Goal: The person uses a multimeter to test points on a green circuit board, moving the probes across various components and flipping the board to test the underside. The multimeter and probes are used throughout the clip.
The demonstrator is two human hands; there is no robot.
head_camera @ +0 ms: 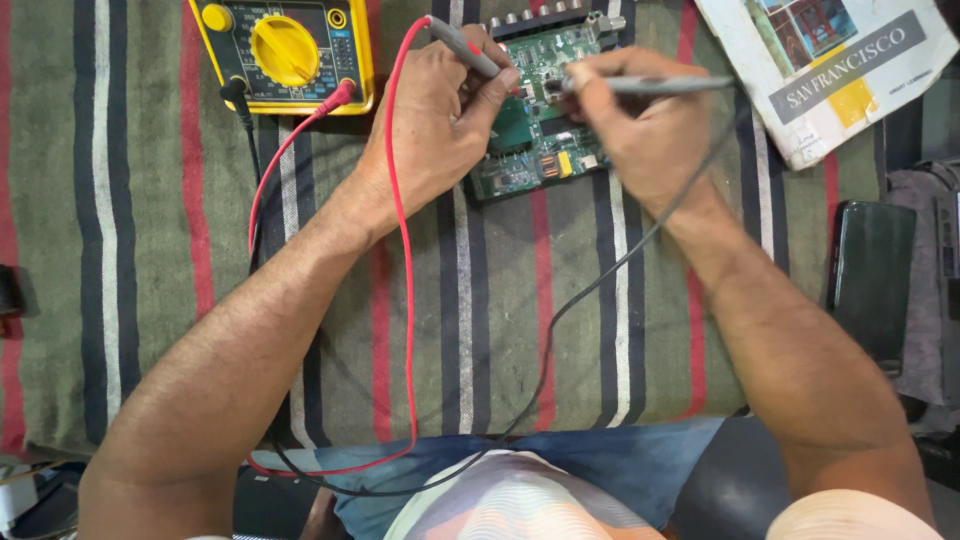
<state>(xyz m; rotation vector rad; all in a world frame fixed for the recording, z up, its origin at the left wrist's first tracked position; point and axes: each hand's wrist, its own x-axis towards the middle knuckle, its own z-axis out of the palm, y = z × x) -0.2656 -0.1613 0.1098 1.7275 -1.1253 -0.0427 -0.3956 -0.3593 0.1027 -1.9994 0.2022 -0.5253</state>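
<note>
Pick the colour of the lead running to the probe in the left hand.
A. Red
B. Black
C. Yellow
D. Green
A: the left hand grips a probe whose red lead loops down from it and back up to the yellow multimeter; the right hand holds the probe with the black lead.

We see a striped cloth w/ green, grey, red and white bands covering the work surface. Far right, a white booklet w/ a colour photo lies tilted on it. Right edge: a dark flat phone-like slab, next to grey fabric.
</note>
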